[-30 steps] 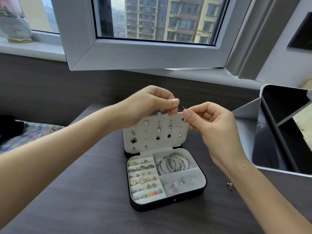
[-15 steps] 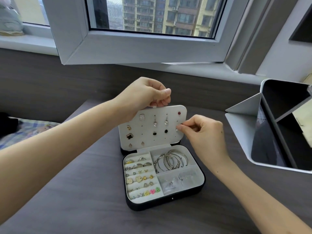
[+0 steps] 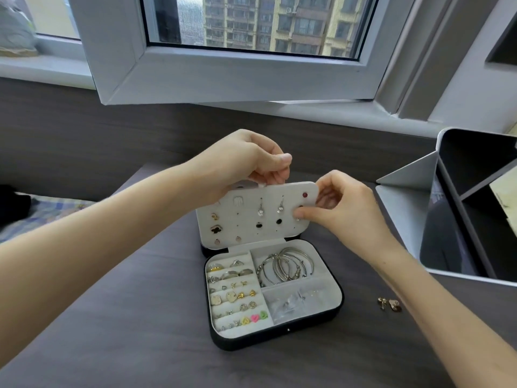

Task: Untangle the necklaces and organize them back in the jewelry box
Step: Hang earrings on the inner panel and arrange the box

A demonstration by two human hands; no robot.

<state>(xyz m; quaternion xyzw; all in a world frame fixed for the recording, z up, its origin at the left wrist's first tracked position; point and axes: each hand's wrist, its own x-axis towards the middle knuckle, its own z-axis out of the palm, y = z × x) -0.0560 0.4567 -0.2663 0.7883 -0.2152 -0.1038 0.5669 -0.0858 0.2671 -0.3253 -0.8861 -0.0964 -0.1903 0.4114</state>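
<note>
Logged jewelry box point(image 3: 277, 336), black shell w/ pale lining, lying open on dark wood-grain table point(image 3: 134, 309), approx centre.
Found earring panel point(image 3: 246, 224) standing upright at rear of box, studs & drops pinned across its front.
Saw L hand point(image 3: 240, 161) above panel, fingers curled, pinching top edge near its middle.
Saw R hand point(image 3: 345, 210) at panel's R edge, thumb point(image 3: 300, 213) pressed on front face, other fingers curled behind: narrow pinch on panel.
Cannot tell whether anything small also held betw. R fingertips.
Counted 3 zones in tray: ring rolls point(image 3: 232, 292) w/ rings & small studs at L, silver bangles point(image 3: 288, 266) rear R, clear bags point(image 3: 299, 302) front R.
Cannot tell whether bags hold necklaces.
Spotted two loose gold pieces point(image 3: 389, 304) on table, R of box, apart from it, just beside R forearm.
Noted grey compartment organiser point(image 3: 405, 203) at far R; open window frame point(image 3: 251, 77) above.
</note>
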